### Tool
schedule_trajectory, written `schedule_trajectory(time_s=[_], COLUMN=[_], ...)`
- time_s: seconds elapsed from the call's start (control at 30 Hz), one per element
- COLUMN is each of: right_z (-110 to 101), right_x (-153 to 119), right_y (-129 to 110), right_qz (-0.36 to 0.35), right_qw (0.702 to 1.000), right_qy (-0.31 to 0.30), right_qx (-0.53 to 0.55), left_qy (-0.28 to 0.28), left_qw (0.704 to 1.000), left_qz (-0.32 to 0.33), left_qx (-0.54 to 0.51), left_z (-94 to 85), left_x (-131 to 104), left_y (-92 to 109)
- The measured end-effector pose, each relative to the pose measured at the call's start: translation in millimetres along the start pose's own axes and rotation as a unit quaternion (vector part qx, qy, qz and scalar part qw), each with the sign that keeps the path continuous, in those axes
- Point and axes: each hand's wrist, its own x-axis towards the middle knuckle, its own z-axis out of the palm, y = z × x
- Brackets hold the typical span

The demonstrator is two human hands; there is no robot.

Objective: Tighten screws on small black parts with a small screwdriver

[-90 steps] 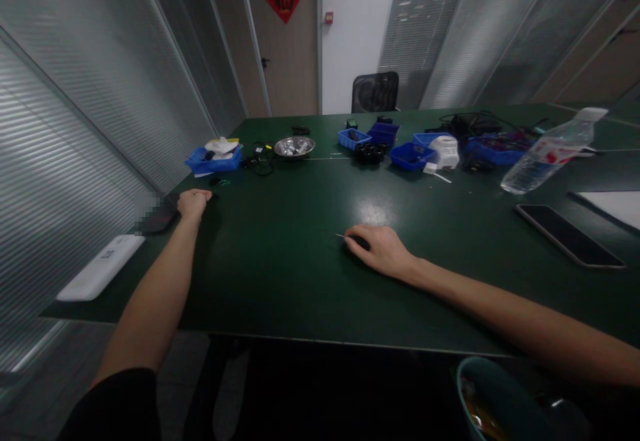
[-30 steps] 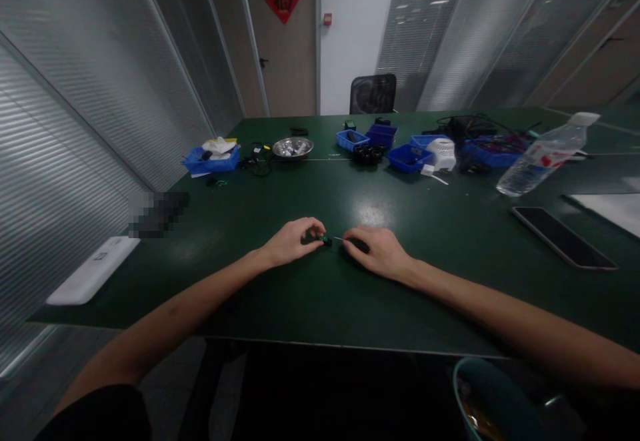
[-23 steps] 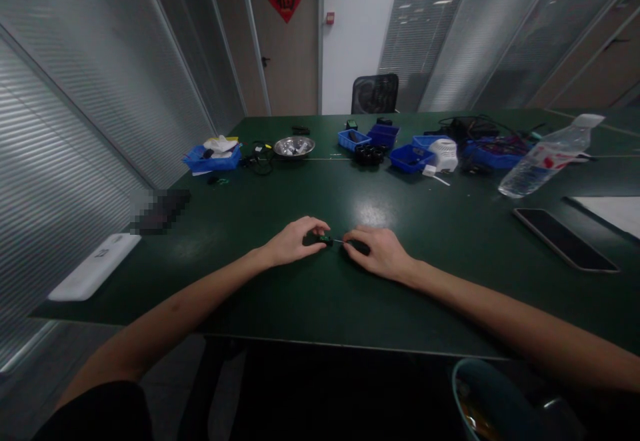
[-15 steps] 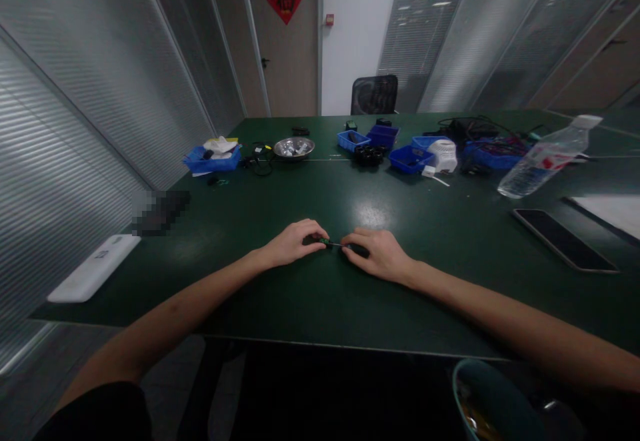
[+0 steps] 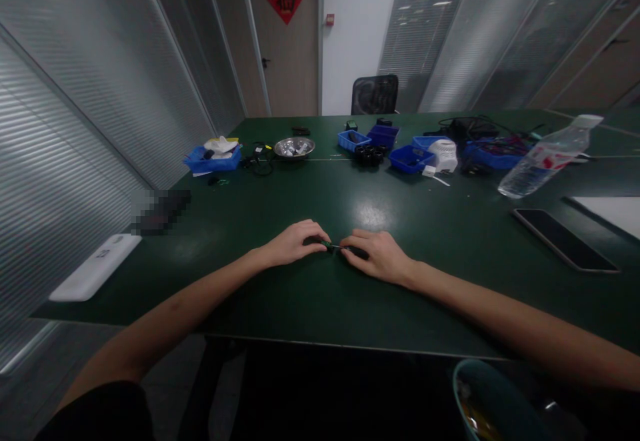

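Near the middle of the dark green table (image 5: 280,301), my left hand (image 5: 296,243) pinches a small green piece (image 5: 327,245) between thumb and fingers. Facing it from the right, my right hand (image 5: 377,254) is closed on a thin dark tool (image 5: 356,251) whose slim metal shaft points left. The shaft's tip meets or nearly meets the green piece; contact is too small to tell. My fingers hide part of both things.
Blue trays (image 5: 411,159), a metal bowl (image 5: 294,149) and cables lie toward the back. A water bottle (image 5: 545,157) and a phone (image 5: 565,239) are at right, a white device (image 5: 95,267) at left. A bin (image 5: 490,401) stands below the front edge.
Both hands hold nearly the same place. The green piece and the tool's shaft have shifted and tilted very slightly between my fingertips.
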Motion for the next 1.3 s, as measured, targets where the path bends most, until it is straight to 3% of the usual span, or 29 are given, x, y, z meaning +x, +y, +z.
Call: schedule_trajectory(time_s=[0.47,0.7,1.3], right_z=[3.4,3.3,1.7], right_x=[-1.7,-1.7,-2.2], right_y=[0.0,-1.4,-2.8], right_qz=[-0.046,-0.061,-0.075], right_qw=[0.999,0.998,0.997], right_qy=[-0.006,-0.014,0.032], right_qx=[-0.018,-0.010,0.015], left_qy=[0.006,-0.017,-0.002], left_qw=[1.000,0.999,1.000], left_qz=[0.007,-0.004,0.002], left_qx=[0.010,-0.026,0.001], left_z=[5.2,3.4,7.0], left_x=[-0.9,-0.4,0.5], left_y=[0.1,0.6,4.8])
